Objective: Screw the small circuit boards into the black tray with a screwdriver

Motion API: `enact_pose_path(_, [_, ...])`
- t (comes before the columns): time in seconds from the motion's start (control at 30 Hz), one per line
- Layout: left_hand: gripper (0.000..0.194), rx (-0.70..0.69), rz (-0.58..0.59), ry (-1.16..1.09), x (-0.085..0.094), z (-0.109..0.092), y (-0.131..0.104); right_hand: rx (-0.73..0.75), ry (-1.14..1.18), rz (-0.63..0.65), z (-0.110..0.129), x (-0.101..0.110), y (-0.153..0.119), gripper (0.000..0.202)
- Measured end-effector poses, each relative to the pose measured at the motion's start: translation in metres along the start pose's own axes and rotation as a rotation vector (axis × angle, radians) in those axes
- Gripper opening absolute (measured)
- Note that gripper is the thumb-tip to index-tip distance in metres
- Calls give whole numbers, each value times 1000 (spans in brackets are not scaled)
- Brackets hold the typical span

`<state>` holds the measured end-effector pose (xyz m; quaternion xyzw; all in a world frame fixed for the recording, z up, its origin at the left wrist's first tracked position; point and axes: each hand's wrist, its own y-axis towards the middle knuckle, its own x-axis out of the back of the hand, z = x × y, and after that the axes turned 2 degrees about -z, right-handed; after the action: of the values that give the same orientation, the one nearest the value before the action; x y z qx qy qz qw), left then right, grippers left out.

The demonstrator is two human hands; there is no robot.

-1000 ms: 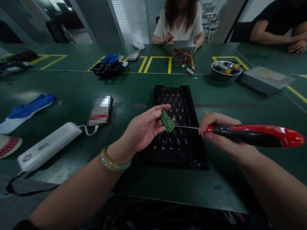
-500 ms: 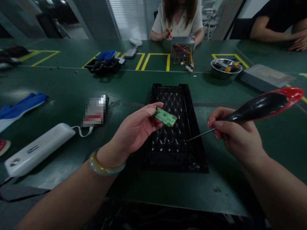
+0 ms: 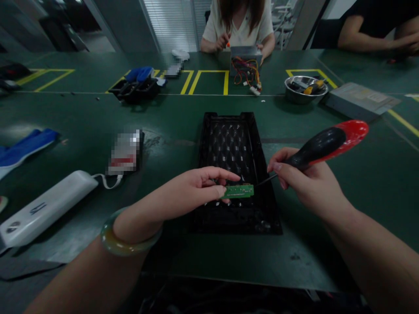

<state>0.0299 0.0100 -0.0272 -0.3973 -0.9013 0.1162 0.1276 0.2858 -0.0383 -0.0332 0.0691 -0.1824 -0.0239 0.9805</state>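
PCB (image 3: pixel 240 191) pinched in left hand (image 3: pixel 193 192) (right hand (image 3: pixel 304 183) grips screwdriver (image 3: pixel 322 146)).

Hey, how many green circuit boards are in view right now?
1: a green circuit board, held in the left hand over the black tray. Others could be hidden from this view.

Green table (image 3: pixel 170 120) beneath left hand (image 3: pixel 188 192), yellow lines (image 3: pixel 226 83) farther off; venetian blinds (image 3: pixel 170 24) beyond; pale chairs (image 3: pixel 283 19) beyond right hand (image 3: pixel 307 183); dim light.
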Motion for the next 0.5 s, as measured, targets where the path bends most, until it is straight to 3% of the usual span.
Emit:
enact_pose_path(0.13, [26, -7, -3, -16, 0, 1, 0, 49, -55, -4, 1, -2, -1, 10])
enact_pose_path(0.23, [31, -90, -137, 55, 1, 3, 0, 81, -72, 6, 2, -2, -2, 9])
enact_pose_path(0.37, [25, -355, -372, 537, 4, 6, 1, 98, -70, 7, 4, -1, -3, 10])
enact_pose_path(0.5, [21, -445, -293, 803, 8, 9, 3, 105, -75, 6, 4, -2, -3, 10])
